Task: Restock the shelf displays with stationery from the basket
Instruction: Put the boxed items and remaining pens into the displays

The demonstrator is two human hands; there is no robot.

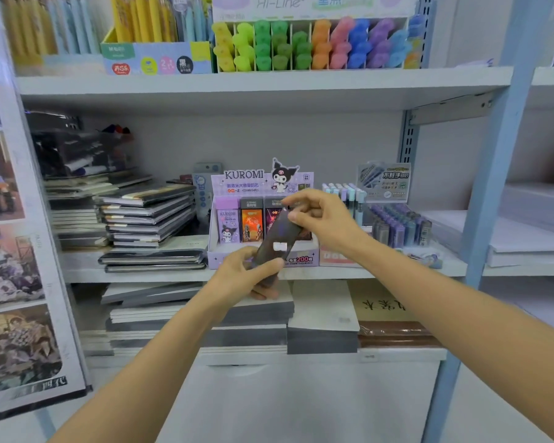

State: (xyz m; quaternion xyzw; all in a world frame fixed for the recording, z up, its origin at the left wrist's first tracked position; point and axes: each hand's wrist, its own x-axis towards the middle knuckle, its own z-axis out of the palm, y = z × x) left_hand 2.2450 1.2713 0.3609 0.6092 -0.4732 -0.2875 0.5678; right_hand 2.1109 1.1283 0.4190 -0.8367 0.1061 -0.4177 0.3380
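The left hand (243, 276) grips the lower end of a dark packet (277, 241), and the right hand (320, 219) pinches its top. The packet is tilted in front of the Kuromi display box (247, 183), near the shelf's (141, 275) front edge.

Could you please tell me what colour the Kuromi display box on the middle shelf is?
The Kuromi display box is pale lilac; the head view shows it best.

Stationery shop, stocked shelf (263, 86), Kuromi display box (263, 187)
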